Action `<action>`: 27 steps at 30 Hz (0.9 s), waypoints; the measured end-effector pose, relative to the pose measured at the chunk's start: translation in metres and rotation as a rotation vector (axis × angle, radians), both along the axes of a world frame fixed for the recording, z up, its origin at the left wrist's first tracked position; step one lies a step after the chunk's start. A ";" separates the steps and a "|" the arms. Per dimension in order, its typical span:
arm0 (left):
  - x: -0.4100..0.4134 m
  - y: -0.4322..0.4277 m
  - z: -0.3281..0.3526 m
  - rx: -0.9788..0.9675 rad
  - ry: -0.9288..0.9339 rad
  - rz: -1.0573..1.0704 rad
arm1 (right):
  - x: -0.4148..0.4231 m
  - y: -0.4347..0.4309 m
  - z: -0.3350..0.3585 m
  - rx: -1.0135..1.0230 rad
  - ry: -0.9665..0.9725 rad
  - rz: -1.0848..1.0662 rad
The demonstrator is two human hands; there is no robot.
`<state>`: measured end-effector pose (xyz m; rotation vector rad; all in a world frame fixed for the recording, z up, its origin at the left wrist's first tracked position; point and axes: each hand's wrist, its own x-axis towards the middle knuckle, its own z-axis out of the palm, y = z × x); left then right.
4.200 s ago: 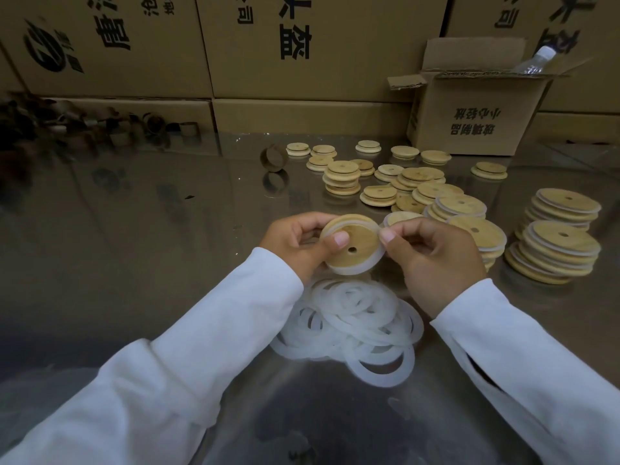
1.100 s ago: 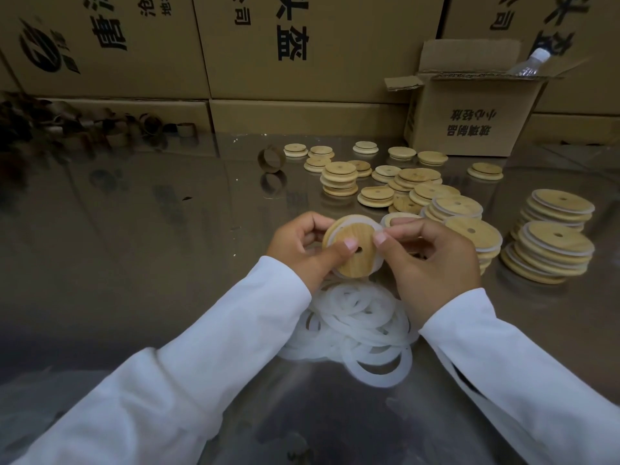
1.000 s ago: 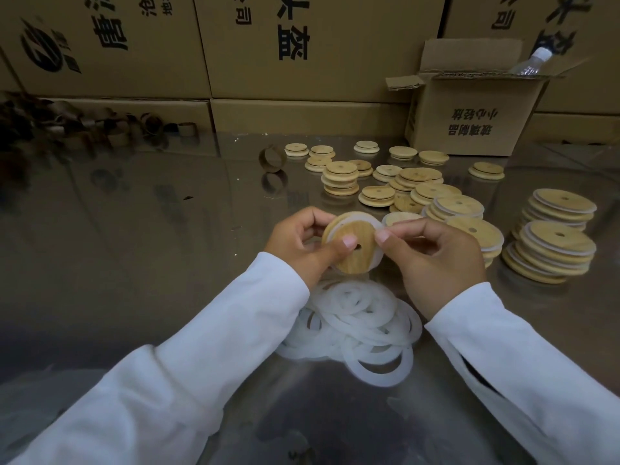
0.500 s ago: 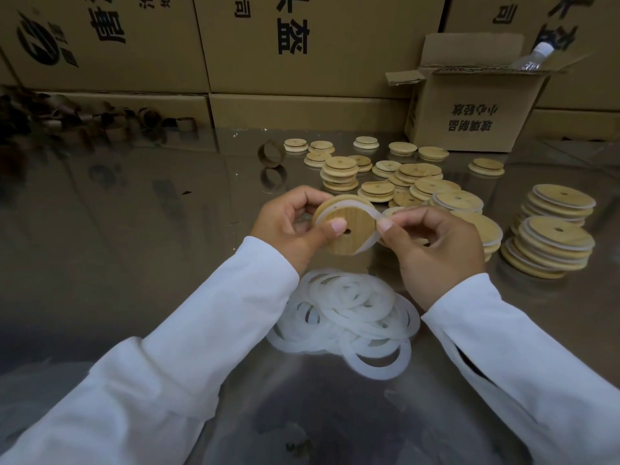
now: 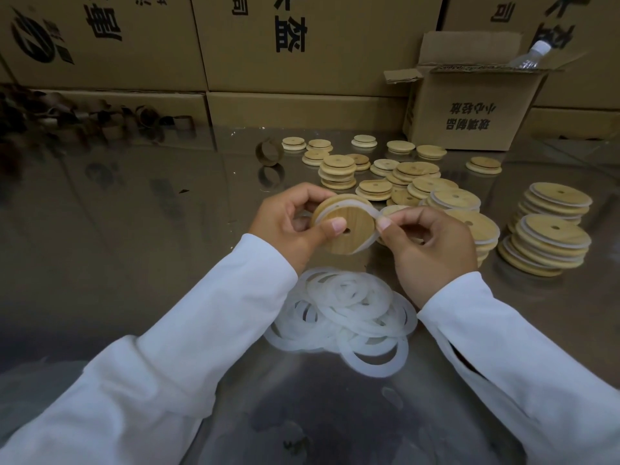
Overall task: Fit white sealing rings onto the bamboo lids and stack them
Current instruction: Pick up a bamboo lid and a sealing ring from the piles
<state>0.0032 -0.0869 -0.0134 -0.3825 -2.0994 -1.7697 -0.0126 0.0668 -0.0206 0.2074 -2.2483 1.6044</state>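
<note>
My left hand (image 5: 288,226) grips a round bamboo lid (image 5: 345,226) with a small centre hole, thumb pressed on its face. A white sealing ring (image 5: 364,209) runs round the lid's upper and right edge. My right hand (image 5: 429,243) pinches that ring at the lid's right side, where it stands off the wood. Below my hands lies a heap of loose white rings (image 5: 349,313) on the shiny table. Stacks of lids with white rings (image 5: 550,243) stand at the right. Bare bamboo lids (image 5: 339,169) lie scattered behind my hands.
An open cardboard box (image 5: 469,109) with a plastic bottle (image 5: 530,55) in it stands at the back right. Large cartons (image 5: 268,45) wall off the back. A brown cardboard ring (image 5: 268,152) stands near the lids. Dark rings (image 5: 84,125) pile at the back left.
Both hands have lifted the lid a little. The ring, lying flat round the lid a second ago, is now pulled away from the wood at the right side by my right hand.
</note>
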 end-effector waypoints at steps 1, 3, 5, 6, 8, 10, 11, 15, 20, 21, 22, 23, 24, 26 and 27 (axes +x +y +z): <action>0.000 0.000 0.000 0.008 0.001 -0.001 | 0.000 0.000 0.000 -0.003 -0.001 -0.001; 0.001 0.001 0.001 0.024 0.006 -0.001 | -0.001 0.000 0.001 -0.007 -0.001 0.001; 0.001 0.002 0.001 0.030 0.015 0.009 | 0.000 0.000 0.000 -0.008 0.002 0.004; 0.000 0.002 0.001 0.029 0.018 0.017 | 0.001 -0.001 0.000 -0.011 0.008 0.008; 0.000 0.002 0.002 0.036 0.019 0.027 | 0.002 -0.002 -0.001 -0.012 0.026 0.011; -0.001 0.002 0.002 0.039 0.024 0.040 | 0.003 -0.003 -0.002 0.000 0.048 0.010; -0.001 0.001 0.003 0.033 0.030 0.049 | 0.004 -0.004 -0.002 0.002 0.061 0.012; -0.001 0.000 0.002 0.028 0.030 0.042 | 0.004 -0.005 -0.001 0.025 0.081 0.005; -0.001 0.000 0.001 0.019 0.023 0.004 | 0.002 -0.001 0.001 -0.007 0.036 0.016; -0.001 -0.001 0.001 0.019 0.022 0.000 | 0.002 -0.001 0.001 -0.017 0.024 0.034; -0.001 -0.003 0.000 0.018 0.021 0.001 | 0.003 -0.001 0.002 -0.024 0.009 0.063; -0.001 -0.004 -0.001 0.021 0.015 0.005 | 0.003 -0.001 0.002 -0.034 -0.007 0.100; -0.001 -0.006 -0.002 0.030 0.003 0.013 | 0.004 -0.001 0.003 -0.047 -0.020 0.139; -0.001 -0.007 -0.006 0.062 -0.043 0.025 | 0.005 -0.001 0.003 -0.074 -0.026 0.192; -0.001 -0.007 -0.008 0.077 -0.070 0.029 | 0.005 -0.001 0.003 -0.089 -0.022 0.204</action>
